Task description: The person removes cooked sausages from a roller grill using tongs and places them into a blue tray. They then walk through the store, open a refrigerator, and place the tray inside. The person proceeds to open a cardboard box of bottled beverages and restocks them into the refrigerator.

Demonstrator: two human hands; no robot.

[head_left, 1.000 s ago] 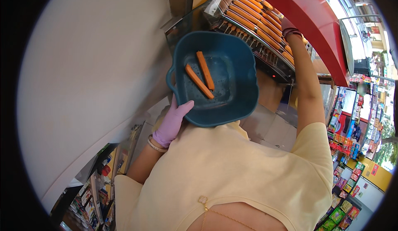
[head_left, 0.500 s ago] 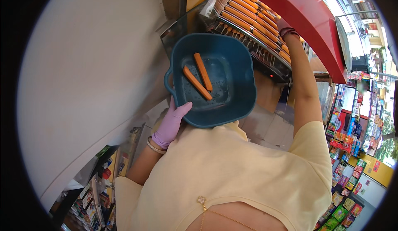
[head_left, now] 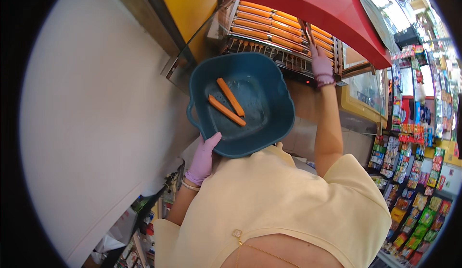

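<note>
Two sausages (head_left: 230, 97) lie in the blue tub (head_left: 263, 140), its rim gripped by the left hand (head_left: 203, 158); the right hand (head_left: 322, 66), fingers closed round tongs (head_left: 308, 33), seems mid-pick at the roller grill (head_left: 339, 56). Lifting one calls for a steady pinch.

Two sausages (head_left: 227, 111) inside basin (head_left: 274, 123)

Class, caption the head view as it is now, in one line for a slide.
Gloved left hand holds a basin with two sausages inside; gloved right hand holds tongs over a loaded grill.
</note>
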